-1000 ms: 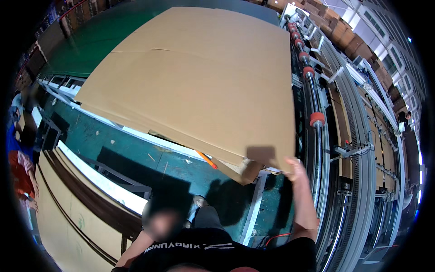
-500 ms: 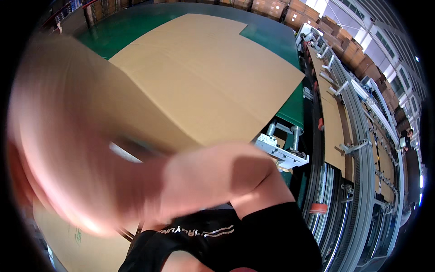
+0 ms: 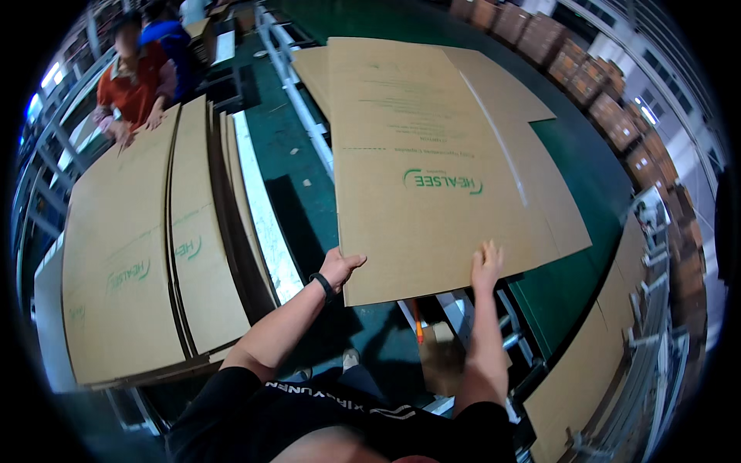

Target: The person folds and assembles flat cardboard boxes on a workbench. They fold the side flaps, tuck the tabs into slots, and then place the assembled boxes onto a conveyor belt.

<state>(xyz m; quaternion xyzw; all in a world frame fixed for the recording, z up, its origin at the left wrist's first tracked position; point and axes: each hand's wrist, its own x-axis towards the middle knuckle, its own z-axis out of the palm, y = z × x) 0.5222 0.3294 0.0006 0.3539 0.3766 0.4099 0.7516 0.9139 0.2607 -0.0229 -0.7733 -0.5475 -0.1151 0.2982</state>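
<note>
While the left hand [image 3: 341, 270] clasps a printed cardboard sheet [image 3: 409, 231] near its near left corner, the right hand [image 3: 486, 268] touches the near edge, whether gripping I can't tell. The sheet extends beyond both hands, over a green table [image 3: 559, 289]; stacked cardboard [image 3: 127, 224] stands left, boxes [image 3: 539, 40] far right.

The black short-sleeved shirt [image 3: 212, 417] bears white lettering [image 3: 316, 395] and white stripes [image 3: 397, 413]. A narrow black band [image 3: 323, 287] encircles the wrist of the left hand [image 3: 340, 270]. Trousers [image 3: 360, 380] are dark; footwear [image 3: 351, 358] is light-coloured.
</note>
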